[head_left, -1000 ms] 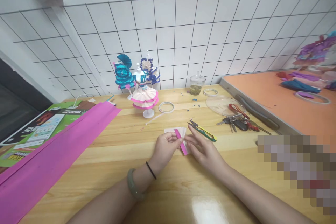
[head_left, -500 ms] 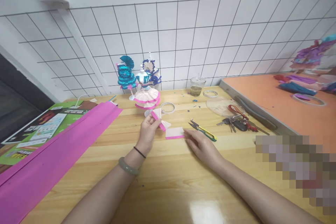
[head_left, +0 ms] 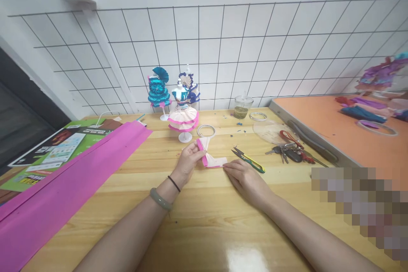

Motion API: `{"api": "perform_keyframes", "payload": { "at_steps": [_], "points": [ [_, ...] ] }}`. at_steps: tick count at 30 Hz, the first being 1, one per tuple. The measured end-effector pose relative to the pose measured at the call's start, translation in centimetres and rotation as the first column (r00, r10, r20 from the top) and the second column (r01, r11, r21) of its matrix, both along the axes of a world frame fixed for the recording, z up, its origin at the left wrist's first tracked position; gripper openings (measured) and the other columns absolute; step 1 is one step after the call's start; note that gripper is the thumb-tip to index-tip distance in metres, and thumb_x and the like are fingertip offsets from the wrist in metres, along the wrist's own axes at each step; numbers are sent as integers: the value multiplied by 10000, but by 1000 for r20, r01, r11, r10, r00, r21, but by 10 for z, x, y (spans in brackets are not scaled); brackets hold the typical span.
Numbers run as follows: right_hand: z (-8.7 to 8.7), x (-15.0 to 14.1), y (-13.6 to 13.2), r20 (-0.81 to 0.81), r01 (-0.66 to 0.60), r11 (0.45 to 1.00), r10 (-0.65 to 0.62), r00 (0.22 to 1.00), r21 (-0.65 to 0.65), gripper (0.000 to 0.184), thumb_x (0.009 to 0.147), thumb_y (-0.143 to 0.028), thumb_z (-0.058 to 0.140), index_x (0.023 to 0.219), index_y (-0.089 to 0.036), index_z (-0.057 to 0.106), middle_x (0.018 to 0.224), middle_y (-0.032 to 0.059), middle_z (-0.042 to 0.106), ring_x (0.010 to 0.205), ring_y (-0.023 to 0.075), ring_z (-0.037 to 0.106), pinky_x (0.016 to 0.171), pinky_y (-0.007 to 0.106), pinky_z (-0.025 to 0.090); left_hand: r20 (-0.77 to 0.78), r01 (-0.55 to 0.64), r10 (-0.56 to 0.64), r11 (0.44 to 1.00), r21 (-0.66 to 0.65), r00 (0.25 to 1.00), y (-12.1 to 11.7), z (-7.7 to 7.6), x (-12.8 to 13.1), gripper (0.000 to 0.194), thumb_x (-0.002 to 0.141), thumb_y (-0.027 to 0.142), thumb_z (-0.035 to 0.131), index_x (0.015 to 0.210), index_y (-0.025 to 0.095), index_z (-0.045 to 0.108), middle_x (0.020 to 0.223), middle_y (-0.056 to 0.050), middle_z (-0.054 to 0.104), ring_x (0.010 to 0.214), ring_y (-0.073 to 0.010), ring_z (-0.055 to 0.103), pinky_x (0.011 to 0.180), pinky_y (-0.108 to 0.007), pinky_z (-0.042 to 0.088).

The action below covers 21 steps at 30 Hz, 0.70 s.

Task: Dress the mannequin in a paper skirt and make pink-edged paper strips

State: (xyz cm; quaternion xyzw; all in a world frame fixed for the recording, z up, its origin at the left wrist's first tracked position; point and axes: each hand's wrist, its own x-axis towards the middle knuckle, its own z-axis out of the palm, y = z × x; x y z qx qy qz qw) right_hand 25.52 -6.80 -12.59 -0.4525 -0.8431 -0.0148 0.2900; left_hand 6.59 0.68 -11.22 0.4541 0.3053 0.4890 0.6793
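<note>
My left hand (head_left: pixel 188 160) pinches a pale crepe paper bow (head_left: pixel 204 146) with a pink edge, gathered at its middle, just above the table. Behind the bow, and partly covered by it, lies a flat pale paper strip (head_left: pixel 219 162) with a pink border. My right hand (head_left: pixel 244 178) rests on the table with its fingers together, their tips on the strip's right end. Yellow-and-green thread snips (head_left: pixel 250 162) lie right beyond that hand. A small dress form (head_left: pixel 183 114) in a white-and-pink skirt stands behind my left hand.
A long magenta paper sheet (head_left: pixel 79 187) covers the left side, over a green printed sheet (head_left: pixel 60 136). Tape rolls (head_left: pixel 206 131), a lidded cup (head_left: pixel 242 108) and keys (head_left: pixel 288 153) lie farther back. An orange board (head_left: pixel 318 123) stands right. Two other dressed forms (head_left: pixel 158 89) stand behind.
My left hand has moved right with the bow, which now overlaps the flat strip. My right hand stays at the strip's end. The view has shifted slightly.
</note>
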Motion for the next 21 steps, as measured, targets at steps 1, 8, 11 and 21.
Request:
{"api": "perform_keyframes", "payload": {
  "at_steps": [1,8,11,21],
  "points": [
    [1,2,0,-8,1,1000,-1,1000,10,281,897,-174,422,1034,-199,666,1009,100,688,917,217,605,784,390,516,4,4,-4,1000,1,1000,0,-1,0,363,595,225,737,935,169,623,789,0,633,634,-88,551,615,-206,435],
    [10,16,-6,-3,-53,984,54,999,172,301,876,-133,458,1126,-197,612,1110,102,659,910,219,606,749,399,510,201,166,-133,973,-159,970,-1,8,-5,202,662,188,676,843,178,586,684,9,578,776,-154,609,683,-261,459],
    [12,17,-9,-25,-108,979,114,993,172,298,880,-116,450,1114,-200,615,1137,101,646,948,209,610,760,381,516,252,297,-241,931,-212,937,-4,13,-8,212,651,166,685,835,185,583,656,10,578,820,-177,619,708,-281,462],
    [12,15,-11,-192,-144,955,197,962,258,408,823,-43,492,1193,-203,553,1159,128,629,1089,210,574,907,406,496,185,492,-462,852,-179,867,-15,12,0,375,617,170,730,965,137,596,797,-84,663,780,-191,630,727,-309,469]
  ]
}}
